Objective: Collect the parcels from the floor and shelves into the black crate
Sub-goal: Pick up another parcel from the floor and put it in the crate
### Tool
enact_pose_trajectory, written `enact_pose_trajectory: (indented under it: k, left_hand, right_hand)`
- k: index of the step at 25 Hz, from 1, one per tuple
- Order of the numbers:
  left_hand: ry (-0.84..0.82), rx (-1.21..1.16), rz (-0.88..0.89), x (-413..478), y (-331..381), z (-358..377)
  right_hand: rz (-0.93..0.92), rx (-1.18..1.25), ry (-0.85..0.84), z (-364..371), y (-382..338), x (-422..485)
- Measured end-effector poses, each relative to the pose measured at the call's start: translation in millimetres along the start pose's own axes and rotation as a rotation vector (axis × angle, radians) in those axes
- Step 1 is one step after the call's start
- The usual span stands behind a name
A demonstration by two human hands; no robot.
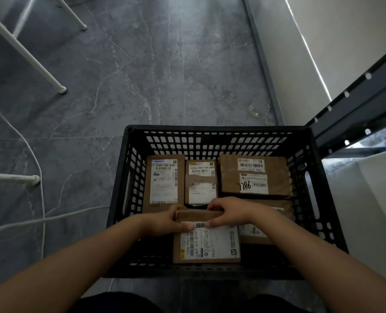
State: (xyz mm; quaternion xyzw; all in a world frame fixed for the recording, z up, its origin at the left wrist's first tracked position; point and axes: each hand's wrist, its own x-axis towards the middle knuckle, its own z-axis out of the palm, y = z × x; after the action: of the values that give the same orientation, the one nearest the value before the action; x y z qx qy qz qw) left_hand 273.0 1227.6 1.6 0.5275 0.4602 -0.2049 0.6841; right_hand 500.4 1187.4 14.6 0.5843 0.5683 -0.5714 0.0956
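Three parcels [201, 182] along crate [210, 129] far wall, held parcel [206, 242] nearer, between both hands

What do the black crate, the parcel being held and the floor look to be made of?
Black crate: likely moulded plastic, matt, slotted lattice walls. Held parcel: brown cardboard, matt, white printed paper label stuck on top. Floor: stone or stone-look tile, grey with white veins, slight sheen, visible joint lines.
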Motion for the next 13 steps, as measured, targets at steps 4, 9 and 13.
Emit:
enact_pose_trajectory:
  k: [4,9,13]
  left_hand:
    - [0.078,-0.085,0.05,1.1,-9.9,1.8]
    - [0.135,-0.195,0.061,3.8,-12.9,4.4]
    - [0.123,-0.171,0.036,-5.6,-4.7,-1.2]
  right_hand:
    - [-0.023,-0.042,-0.077,-4.4,-2.3,2.3]
    - [-0.043,-0.067,-0.112,-6.8,-4.5,7.6]
    - [-0.025,-0.026,-0.118,-5.7,-1.8,6.8]
